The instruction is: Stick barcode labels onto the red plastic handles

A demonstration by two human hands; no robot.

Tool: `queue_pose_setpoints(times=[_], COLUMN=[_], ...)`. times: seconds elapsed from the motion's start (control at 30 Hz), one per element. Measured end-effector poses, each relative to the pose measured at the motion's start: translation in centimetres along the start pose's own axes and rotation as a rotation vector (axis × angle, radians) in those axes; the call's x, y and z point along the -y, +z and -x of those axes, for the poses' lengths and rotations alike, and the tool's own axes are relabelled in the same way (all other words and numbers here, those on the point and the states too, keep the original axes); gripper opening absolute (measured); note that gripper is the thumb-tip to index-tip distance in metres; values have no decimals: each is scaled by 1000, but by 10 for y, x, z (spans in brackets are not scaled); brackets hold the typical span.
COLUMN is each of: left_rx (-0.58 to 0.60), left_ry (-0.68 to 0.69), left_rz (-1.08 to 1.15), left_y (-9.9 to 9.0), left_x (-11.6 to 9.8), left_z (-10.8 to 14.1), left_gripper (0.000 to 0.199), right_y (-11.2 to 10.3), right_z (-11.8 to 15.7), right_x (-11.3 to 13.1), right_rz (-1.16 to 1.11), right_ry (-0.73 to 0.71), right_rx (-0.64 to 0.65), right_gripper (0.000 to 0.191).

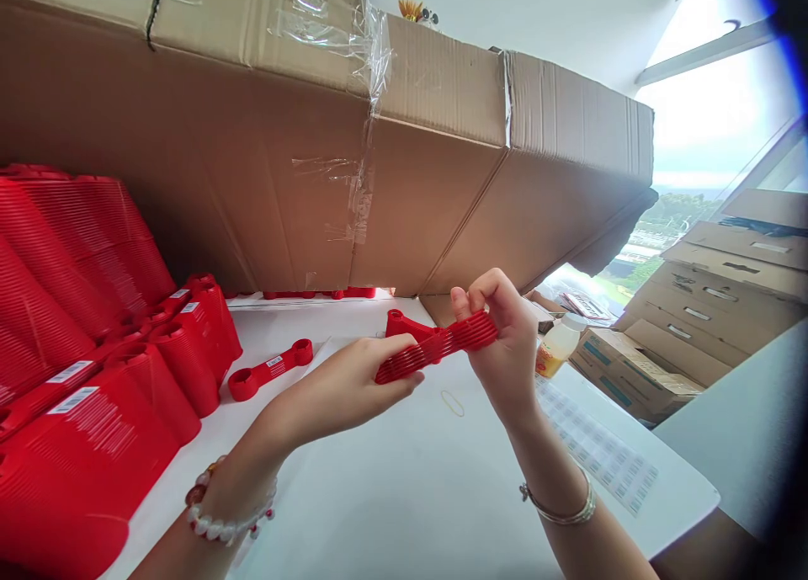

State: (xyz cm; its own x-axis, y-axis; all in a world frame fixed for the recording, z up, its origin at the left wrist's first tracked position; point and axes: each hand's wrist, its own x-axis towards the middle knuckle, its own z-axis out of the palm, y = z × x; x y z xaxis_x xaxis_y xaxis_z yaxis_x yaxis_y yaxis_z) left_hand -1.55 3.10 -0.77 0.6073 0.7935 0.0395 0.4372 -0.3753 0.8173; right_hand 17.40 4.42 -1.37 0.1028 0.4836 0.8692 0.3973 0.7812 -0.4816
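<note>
Above the white table (404,487), a small stack of thin red plastic pieces (438,347) is held between both hands. My left hand (353,382) grips its left end, thumb on top and fingers below. My right hand (505,344) closes round the right end, with thumb and forefinger raised. Behind the stack lies another red piece (404,322), partly hidden. A thin rubber band (453,403) rests on the table just below the stack. Left of my left hand lies a red piece with ring ends and a barcode label (271,369).
Tall stacks of red pieces (94,428) fill the left side. A large taped cardboard box (265,176) leans over the back. On the right are a bottle (560,344), a sheet of barcode labels (599,441) and several cardboard boxes (713,302).
</note>
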Motion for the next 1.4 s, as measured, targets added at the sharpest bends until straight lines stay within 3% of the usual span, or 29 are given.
queue_pose_setpoints(times=[0.33,0.47,0.6,0.7,0.8,1.0,1.2,1.3,1.4], left_rx=[-185,-193,-236,-249,-248,-276,-382,-399,-430], left_ry=[78,53,67,113,166,140,124,6,-143], left_rz=[-242,-270,-212,-128,-117,-61,-127,-156,-145], left_y=[20,20,11,3,-4,-15,-26,-31,-34], left_x=[-15,-16,-17,-17,-14,-13,-19,-23,-26], left_z=[0,-1,7,16,22,24,29,33,33], left_gripper=[42,43,20,18,16,26,23,24,32], right_y=[1,-2,-4,-5,-3,-1,0,4,10], right_z=[0,0,-1,-2,-3,-4,-1,1,5], right_x=[-1,2,1,-4,-8,-8,-21,-24,-17], right_rz=[46,32,-10,-40,-92,-61,66,214,399], right_ry=[-63,-37,-18,1,17,-7,-26,-105,-284], right_rx=[20,11,-127,-241,-274,-135,5,23,77], right_gripper=[35,37,41,42,43,39,17,44,60])
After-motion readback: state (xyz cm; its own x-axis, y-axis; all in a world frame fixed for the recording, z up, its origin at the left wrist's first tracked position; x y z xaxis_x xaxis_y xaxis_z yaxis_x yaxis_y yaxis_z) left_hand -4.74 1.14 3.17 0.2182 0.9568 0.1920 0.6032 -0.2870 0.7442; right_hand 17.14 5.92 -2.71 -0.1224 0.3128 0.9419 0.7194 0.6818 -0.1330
